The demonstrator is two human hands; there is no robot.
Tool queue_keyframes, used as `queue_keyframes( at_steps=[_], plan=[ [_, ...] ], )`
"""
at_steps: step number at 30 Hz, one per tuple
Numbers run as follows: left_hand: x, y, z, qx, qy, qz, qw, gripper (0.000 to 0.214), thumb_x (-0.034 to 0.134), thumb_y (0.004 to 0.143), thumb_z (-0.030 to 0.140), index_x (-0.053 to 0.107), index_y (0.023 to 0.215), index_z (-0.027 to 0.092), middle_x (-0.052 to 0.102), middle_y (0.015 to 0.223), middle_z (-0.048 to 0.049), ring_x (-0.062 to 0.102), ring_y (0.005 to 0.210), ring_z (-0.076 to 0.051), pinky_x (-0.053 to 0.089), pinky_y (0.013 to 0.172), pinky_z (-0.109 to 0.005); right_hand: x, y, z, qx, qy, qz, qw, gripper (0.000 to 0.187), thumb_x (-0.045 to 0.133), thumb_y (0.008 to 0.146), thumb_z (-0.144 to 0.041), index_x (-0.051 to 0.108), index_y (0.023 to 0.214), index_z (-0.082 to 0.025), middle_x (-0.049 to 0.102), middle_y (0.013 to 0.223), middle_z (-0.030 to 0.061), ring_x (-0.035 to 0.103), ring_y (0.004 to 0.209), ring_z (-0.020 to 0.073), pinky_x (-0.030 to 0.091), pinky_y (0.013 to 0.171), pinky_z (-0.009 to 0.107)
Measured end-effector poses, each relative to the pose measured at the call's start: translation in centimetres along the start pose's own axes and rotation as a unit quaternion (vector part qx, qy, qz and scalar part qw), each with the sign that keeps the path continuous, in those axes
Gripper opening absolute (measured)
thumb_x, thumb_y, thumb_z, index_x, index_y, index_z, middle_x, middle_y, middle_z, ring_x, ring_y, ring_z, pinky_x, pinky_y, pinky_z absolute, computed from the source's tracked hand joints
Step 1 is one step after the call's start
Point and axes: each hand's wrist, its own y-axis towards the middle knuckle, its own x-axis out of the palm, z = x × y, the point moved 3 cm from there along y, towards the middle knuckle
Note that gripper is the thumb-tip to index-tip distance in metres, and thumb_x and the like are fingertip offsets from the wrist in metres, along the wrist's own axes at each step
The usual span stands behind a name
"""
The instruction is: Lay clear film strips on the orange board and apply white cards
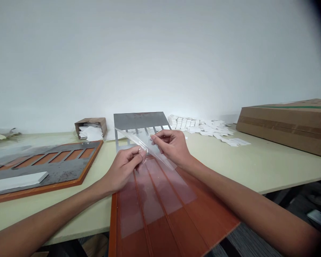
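Observation:
My left hand (127, 165) is closed in a pinch on a clear plastic film (160, 203). Across from it, my right hand (173, 144) pinches the film too, near a folded-up edge. The film drapes down over a reddish-orange board (200, 214) with raised lines, which juts past the table's front edge. Behind the hands, a grey slotted plate (139, 120) slants upward at the board's far end; fingers and film partly hide its slots.
At left, another grey slotted plate (69, 169) lies on an orange board (88, 167), bearing a white block (18, 181). A small cardboard box (102, 125) holds papers. White card stacks (183, 122) and loose cards (216, 131) lie behind. A large carton (286, 125) stands right on the pale table (230, 167).

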Motion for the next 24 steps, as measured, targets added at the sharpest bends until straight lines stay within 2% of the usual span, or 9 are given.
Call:
queue_keyframes(
  at_steps=[9, 17, 24],
  plan=[
    [-0.1, 0.1, -0.6, -0.013, -0.023, -0.039, 0.999, 0.044, 0.045, 0.102, 0.040, 0.042, 0.063, 0.020, 0.041, 0.057, 0.0034, 0.038, 0.057, -0.014, 0.032, 0.064, -0.031, -0.9, 0.5, -0.5, 0.003, 0.014, 0.035, 0.999, 0.027, 0.074, 0.084, -0.040, 0.072, 0.070, -0.016, 0.068, 0.065, 0.0025, 0.048, 0.045, 0.0074, 0.038, 0.043, 0.023],
    [-0.2, -0.1, -0.4, -0.016, -0.020, -0.066, 0.998, 0.033, 0.043, 0.097, 0.027, 0.039, 0.064, 0.021, 0.036, 0.057, 0.0031, 0.031, 0.056, -0.014, 0.027, 0.059, -0.031, -1.1, 0.7, 0.3, -0.003, 0.007, 0.024, 1.000, 0.025, 0.074, 0.084, -0.039, 0.074, 0.074, -0.017, 0.069, 0.068, 0.0029, 0.049, 0.046, 0.0079, 0.038, 0.045, 0.023],
    [0.0, -0.1, -0.4, -0.015, -0.002, -0.087, 0.996, 0.030, 0.043, 0.092, 0.026, 0.035, 0.063, 0.022, 0.035, 0.058, 0.0032, 0.031, 0.055, -0.014, 0.027, 0.056, -0.030, -1.1, 0.7, 0.2, -0.002, -0.002, 0.017, 1.000, 0.028, 0.073, 0.084, -0.042, 0.074, 0.074, -0.017, 0.069, 0.067, 0.0031, 0.049, 0.047, 0.0088, 0.038, 0.044, 0.024]
  ],
)
